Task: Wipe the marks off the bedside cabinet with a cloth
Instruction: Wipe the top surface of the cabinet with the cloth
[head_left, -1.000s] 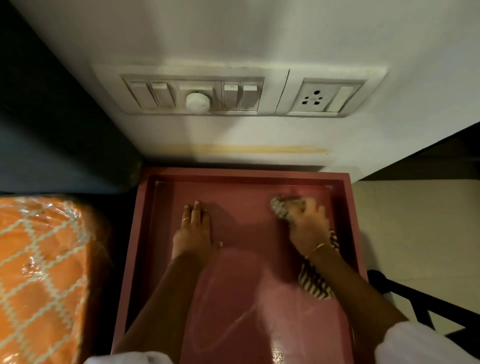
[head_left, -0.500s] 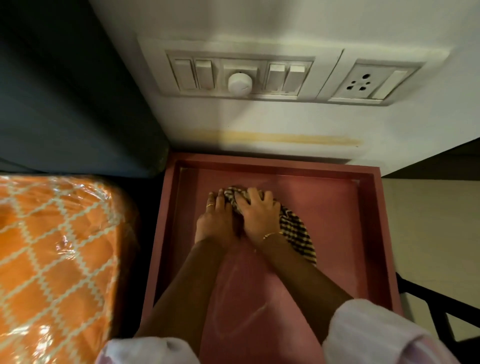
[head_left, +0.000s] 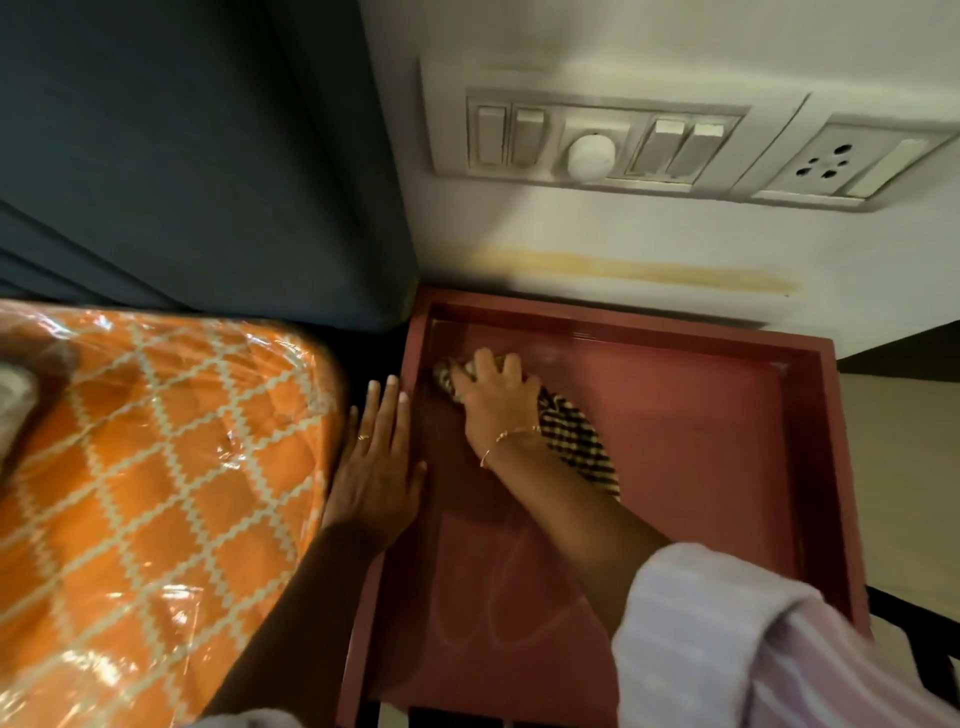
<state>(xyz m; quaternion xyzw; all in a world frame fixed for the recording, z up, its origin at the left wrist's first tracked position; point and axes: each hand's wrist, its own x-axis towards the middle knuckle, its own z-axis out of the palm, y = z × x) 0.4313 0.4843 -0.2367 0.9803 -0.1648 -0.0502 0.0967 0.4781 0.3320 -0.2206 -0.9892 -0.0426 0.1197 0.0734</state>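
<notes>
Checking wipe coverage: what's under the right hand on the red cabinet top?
Under the right hand lies a bunched black-and-white checked cloth, pressed onto the red-brown recessed cabinet top near its far left corner. The surface beneath hand and cloth is covered, so any marks there can't be seen.

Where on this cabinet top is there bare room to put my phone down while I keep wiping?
The right half of the cabinet top is bare, bordered by the back rim, the right rim and the checked cloth. The near middle, with faint marks, is partly free beside the right forearm. The far-left corner is crowded: the right hand presses the cloth there, and the left hand lies flat on the left rim.
</notes>
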